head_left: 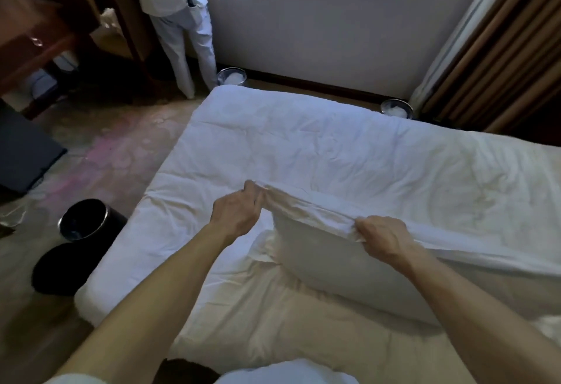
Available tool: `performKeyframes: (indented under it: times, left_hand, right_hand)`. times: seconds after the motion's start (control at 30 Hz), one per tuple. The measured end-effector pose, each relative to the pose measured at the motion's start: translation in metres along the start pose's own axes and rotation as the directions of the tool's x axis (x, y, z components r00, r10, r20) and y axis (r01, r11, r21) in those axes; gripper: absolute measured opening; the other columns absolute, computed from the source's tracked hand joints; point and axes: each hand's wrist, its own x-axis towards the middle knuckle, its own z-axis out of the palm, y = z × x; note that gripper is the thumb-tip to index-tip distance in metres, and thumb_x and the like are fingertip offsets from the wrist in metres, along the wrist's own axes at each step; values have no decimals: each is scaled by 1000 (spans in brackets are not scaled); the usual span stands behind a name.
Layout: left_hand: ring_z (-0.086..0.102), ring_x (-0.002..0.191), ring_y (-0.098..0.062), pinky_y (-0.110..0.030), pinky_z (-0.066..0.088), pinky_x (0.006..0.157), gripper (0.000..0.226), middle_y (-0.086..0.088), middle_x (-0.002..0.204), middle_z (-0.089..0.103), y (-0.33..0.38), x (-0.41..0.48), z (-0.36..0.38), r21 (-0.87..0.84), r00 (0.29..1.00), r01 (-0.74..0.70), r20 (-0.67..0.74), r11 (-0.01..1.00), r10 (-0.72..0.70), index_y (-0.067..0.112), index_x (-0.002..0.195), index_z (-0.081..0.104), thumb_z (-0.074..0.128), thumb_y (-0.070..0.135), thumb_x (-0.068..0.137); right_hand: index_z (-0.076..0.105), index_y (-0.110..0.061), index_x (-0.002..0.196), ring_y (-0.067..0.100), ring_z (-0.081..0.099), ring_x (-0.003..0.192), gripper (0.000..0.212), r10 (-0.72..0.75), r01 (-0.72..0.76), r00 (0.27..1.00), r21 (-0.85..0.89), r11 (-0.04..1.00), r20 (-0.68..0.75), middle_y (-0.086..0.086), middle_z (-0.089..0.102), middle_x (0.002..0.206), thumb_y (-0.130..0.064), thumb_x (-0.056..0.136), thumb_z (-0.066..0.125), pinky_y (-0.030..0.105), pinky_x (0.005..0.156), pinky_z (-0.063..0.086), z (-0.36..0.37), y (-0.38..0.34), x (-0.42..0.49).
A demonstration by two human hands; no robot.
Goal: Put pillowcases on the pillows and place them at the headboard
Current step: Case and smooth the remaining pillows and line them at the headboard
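a person leaning over a white-sheeted bed (pixel 303 147) grips the bunched edge of a white pillowcase (pixel 312 209) with both bare hands. the left hand (pixel 238 212) has its fingers curled tight around the fabric at the pillow's upper left corner. the right hand (pixel 381 236), knuckles up, pinches the gathered hem further along the same edge. the cloth runs in folds between the two fists. the pillow (pixel 343 271) stands on its long side on the near part of the mattress, tilted, with its top edge lifted in the hands and its lower edge pressed into the rumpled sheet. how far the case covers the pillow cannot be told.

beside the bed on the left, a black bin (pixel 86 219) sits on the patterned floor. a second person (pixel 179 19), dressed in white, stands near the far wall by dark wooden furniture (pixel 33 40). a bowl (pixel 232 76) with something white in it rests on the floor at the far corner of the bed. a second bowl (pixel 397 108) lies near the brown curtains (pixel 504 50) on the right.
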Motion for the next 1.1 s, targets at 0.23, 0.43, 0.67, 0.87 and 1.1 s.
performKeyframes:
  times: [0.23,0.43,0.67,0.87,1.1]
  left_hand:
    - [65,80,-32,-33,41,63,31,-9,86,67,-28,53,-8,175,981,-194,5,965,196,20,116,47,42,46,99]
    - [58,77,-23,-32,42,65,34,1,80,63,-54,58,7,-21,959,-169,229,985,170,20,80,58,41,42,99]
    - [51,69,-19,-31,40,65,21,-6,74,50,-74,42,10,-757,856,507,497,411,-142,19,75,54,54,36,88]
    - [45,61,-22,-32,34,59,35,-5,64,46,-93,38,11,-530,897,320,436,786,-71,15,66,44,48,33,96]
    - [52,100,-32,-38,40,82,22,-9,106,59,-68,43,-8,-61,997,-15,80,998,20,15,101,57,48,32,92]
  right_hand:
    - [57,-30,108,26,63,102,27,167,-175,975,45,984,146,-1,64,109,-27,81,58,32,71,44,-12,-25,-23]
    - [62,-23,76,24,63,78,40,194,-214,967,116,970,165,-2,65,78,-60,71,46,29,62,46,-46,-63,-2]
    - [52,-19,98,29,54,92,28,168,-162,986,254,953,-2,4,53,96,-44,86,59,39,72,48,-43,-128,43]
    - [43,-16,117,34,59,93,35,272,-244,959,256,935,-76,9,57,100,-31,88,55,39,68,45,-36,-130,56]
    - [58,-26,117,27,61,107,40,305,-295,952,251,922,2,4,68,113,-44,82,60,35,81,46,-38,-119,58]
